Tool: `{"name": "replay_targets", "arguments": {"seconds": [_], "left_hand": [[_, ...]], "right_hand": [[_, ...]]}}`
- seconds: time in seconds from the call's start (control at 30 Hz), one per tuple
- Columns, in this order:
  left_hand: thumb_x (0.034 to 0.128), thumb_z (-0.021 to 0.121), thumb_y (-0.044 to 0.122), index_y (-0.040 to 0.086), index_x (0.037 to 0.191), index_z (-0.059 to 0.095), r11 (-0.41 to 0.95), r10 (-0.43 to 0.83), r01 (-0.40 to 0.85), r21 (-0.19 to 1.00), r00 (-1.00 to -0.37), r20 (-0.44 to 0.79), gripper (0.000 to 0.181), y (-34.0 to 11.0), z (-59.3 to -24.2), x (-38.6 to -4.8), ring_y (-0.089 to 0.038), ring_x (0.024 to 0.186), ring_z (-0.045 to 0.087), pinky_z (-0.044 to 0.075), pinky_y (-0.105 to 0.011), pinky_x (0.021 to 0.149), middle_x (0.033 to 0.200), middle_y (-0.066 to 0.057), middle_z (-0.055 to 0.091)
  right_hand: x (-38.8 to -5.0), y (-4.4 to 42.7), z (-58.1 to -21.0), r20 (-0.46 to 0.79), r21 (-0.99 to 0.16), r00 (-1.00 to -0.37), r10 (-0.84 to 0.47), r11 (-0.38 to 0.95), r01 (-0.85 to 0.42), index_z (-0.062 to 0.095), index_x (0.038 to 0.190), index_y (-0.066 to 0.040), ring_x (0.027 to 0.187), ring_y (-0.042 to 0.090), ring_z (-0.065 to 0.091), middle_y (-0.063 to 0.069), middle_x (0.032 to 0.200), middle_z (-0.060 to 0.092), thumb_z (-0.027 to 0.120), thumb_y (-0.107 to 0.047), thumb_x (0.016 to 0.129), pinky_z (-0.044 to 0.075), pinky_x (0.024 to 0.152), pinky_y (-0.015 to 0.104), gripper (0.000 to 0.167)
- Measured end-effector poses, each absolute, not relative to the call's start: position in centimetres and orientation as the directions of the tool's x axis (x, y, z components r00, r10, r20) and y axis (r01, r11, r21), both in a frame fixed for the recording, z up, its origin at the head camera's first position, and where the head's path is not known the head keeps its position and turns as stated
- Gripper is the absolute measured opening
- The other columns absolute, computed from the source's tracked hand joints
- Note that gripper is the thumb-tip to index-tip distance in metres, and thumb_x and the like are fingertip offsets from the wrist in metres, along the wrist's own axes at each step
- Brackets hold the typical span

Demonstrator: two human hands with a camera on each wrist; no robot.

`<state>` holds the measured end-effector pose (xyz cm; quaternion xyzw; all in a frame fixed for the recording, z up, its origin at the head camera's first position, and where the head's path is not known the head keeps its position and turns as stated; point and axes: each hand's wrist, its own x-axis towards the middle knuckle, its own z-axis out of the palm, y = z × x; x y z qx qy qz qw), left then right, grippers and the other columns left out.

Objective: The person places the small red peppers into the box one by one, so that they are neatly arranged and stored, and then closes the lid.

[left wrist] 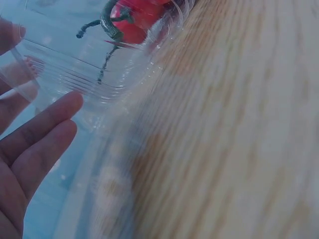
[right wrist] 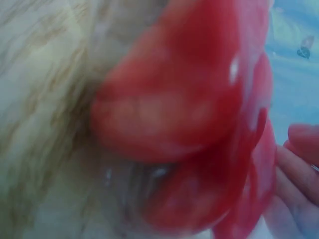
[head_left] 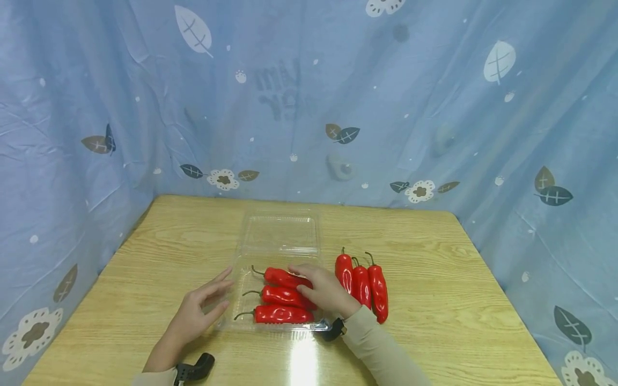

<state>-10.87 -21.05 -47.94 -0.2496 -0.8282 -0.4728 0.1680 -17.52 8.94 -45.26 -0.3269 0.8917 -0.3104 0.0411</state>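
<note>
Three red peppers (head_left: 288, 298) are held in a clear box (head_left: 270, 326), laid side by side across it with their stems turned left. The far pepper (head_left: 280, 277) is touched by the right hand (head_left: 321, 287); whether it is pinched or only covered cannot be told, and the right wrist view is blurred. Nothing is gripped by the left hand (head_left: 203, 308): its fingers are spread near the box's left wall, and whether the wall is touched cannot be told. The lid (head_left: 280, 231) is laid open at the box's far side. Three more peppers (head_left: 362, 284) are placed on the table (head_left: 420, 257) to the right, stems pointed away. The table is backed by a blue curtain (head_left: 299, 80).
</note>
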Motion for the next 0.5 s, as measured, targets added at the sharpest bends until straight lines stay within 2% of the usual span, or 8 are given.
{"name": "replay_targets", "arguments": {"seconds": [0.2, 0.37, 0.5], "left_hand": [[0.0786, 0.065, -0.013, -0.005, 0.114, 0.063, 0.43, 0.255, 0.571, 0.7, -0.82, 0.512, 0.036, -20.5, -46.1, -10.2, -0.009, 0.109, 0.061, 0.052, -0.015, 0.086, 0.133, -0.031, 0.049], [0.0785, 0.065, -0.013, -0.005, 0.114, 0.063, 0.431, 0.254, 0.572, 0.698, -0.819, 0.514, 0.037, -20.5, -46.1, -10.1, -0.011, 0.108, 0.062, 0.052, -0.014, 0.086, 0.133, -0.031, 0.049], [0.0784, 0.066, -0.012, -0.005, 0.114, 0.063, 0.435, 0.249, 0.569, 0.698, -0.821, 0.514, 0.037, -20.5, -46.2, -10.2, -0.007, 0.109, 0.06, 0.051, -0.013, 0.086, 0.133, -0.03, 0.05]], "right_hand": [[-17.4, 8.9, -45.4, 0.117, -0.563, -0.795, -0.595, 0.62, -0.547, 0.051, 0.137, -0.013, 0.122, 0.022, 0.054, 0.003, 0.132, 0.059, 0.063, -0.012, 0.09, 0.045, 0.103, 0.042, 0.048], [-17.5, 9.1, -45.7, 0.114, -0.671, -0.819, -0.562, 0.565, -0.481, 0.05, 0.138, -0.015, 0.126, 0.023, 0.05, 0.002, 0.135, 0.057, 0.061, -0.012, 0.091, 0.043, 0.106, 0.044, 0.048], [-17.7, 9.6, -45.8, 0.148, -0.783, -0.833, -0.533, 0.451, -0.428, 0.051, 0.136, -0.01, 0.122, 0.025, 0.052, 0.004, 0.133, 0.058, 0.059, -0.011, 0.092, 0.045, 0.103, 0.047, 0.045]]}}
